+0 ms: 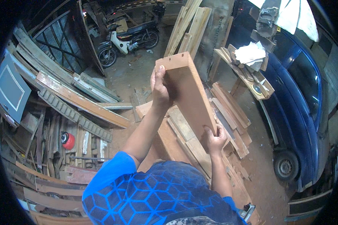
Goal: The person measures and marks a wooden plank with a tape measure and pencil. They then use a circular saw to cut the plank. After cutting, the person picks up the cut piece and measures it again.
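Note:
Tilted up in front of my body is a long, narrow, open wooden box (pixel 189 99), reddish-brown, with small dark holes along its far end. My left hand (pixel 161 89) grips its far left corner, thumb laid against the end piece. Lower down, my right hand (pixel 215 139) is closed round the right long side, with the thumb on the inner face. Some of my fingers are hidden behind the wood. Beneath the box lie several flat boards (pixel 191 144), partly covered by it.
Stacked planks (pixel 233 110) lie to the right, beside a blue car (pixel 293 101). A wooden shelf (pixel 248 77) holds papers and tools. Long timbers (pixel 82 99) and a red round container (pixel 68 140) are at left. A motorbike (pixel 127 39) stands at the back.

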A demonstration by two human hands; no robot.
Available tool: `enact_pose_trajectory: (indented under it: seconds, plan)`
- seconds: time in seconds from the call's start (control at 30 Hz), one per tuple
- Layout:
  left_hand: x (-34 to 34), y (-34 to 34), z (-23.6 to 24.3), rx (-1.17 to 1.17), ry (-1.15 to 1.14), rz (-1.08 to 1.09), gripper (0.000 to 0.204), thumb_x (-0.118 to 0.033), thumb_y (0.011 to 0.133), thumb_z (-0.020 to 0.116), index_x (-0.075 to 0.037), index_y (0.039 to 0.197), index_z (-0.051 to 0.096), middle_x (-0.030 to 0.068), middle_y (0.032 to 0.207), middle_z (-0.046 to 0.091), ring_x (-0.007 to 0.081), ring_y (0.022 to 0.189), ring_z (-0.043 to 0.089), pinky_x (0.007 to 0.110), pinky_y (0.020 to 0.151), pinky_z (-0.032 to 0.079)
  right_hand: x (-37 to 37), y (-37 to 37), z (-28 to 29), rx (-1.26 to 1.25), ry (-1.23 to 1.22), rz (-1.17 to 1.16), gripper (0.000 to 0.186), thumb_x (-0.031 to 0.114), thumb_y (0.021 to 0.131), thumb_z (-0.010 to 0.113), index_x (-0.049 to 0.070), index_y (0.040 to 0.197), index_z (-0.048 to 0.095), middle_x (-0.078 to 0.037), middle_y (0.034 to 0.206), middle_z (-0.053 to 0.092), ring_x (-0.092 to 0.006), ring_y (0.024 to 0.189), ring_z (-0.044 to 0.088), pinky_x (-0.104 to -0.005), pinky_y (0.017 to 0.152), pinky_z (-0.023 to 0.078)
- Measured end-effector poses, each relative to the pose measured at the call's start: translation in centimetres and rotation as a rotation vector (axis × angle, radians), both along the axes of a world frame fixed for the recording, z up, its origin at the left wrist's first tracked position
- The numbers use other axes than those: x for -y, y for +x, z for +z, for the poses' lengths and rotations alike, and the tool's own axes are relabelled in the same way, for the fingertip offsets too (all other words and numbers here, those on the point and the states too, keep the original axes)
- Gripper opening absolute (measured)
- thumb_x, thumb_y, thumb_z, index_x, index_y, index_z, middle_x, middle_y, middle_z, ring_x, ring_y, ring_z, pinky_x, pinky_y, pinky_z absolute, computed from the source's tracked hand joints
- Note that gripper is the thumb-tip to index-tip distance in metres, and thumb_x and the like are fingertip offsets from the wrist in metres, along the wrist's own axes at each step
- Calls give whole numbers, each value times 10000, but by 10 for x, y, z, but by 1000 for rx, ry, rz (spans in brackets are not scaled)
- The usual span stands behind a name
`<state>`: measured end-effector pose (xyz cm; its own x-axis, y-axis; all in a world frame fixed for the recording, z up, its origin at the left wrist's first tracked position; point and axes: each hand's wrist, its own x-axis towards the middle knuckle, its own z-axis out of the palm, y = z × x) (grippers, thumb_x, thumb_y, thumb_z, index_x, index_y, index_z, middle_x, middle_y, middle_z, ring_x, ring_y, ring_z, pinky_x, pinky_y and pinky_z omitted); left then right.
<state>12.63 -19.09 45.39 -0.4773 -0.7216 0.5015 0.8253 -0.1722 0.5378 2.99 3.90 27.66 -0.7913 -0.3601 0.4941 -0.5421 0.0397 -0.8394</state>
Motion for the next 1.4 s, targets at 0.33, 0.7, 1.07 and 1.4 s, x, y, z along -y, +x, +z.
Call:
enact_pose_trajectory:
  seconds: [0.33, 0.7, 1.07, 1.4]
  plan:
    - [100, -33, -52, -456, -142, -755, 324, -302, 1033, 602, -18, 1180, 550, 111, 895, 650, 265, 766, 666, 384, 698, 601, -14, 47, 12, -305, 277, 546, 933, 406, 743, 889, 44, 1499, 477, -259, 1488, 471, -441, 1371, 485, -500, 1130, 430]
    - [94, -29, -72, -524, -121, -823, 589, -516, 976, 635, -17, 1267, 523, 101, 987, 628, 251, 890, 649, 368, 803, 561, -9, 61, -23, -70, 390, 365, 1239, 489, 566, 946, -2, 1550, 375, -262, 1481, 439, -436, 1394, 412, -527, 1171, 336]
    - [110, 38, -102, 435, 10, -618, 741, -618, 1077, 276, -17, 1440, 514, 144, 1298, 668, 248, 1205, 648, 461, 1034, 533, -54, 46, -42, -260, 533, -32, 1179, 480, 561, 949, 49, 1526, 424, -227, 1382, 490, -406, 1283, 455, -556, 1095, 348]
    - [60, 9, -353, 724, 725, 102, 748, -639, 1063, 343, 32, 1188, 648, 134, 1088, 714, 260, 1004, 701, 387, 912, 555, -120, 63, -113, 44, 840, 109, 1076, 508, 560, 943, 112, 1474, 537, -253, 1368, 513, -441, 1249, 484, -537, 1097, 363]
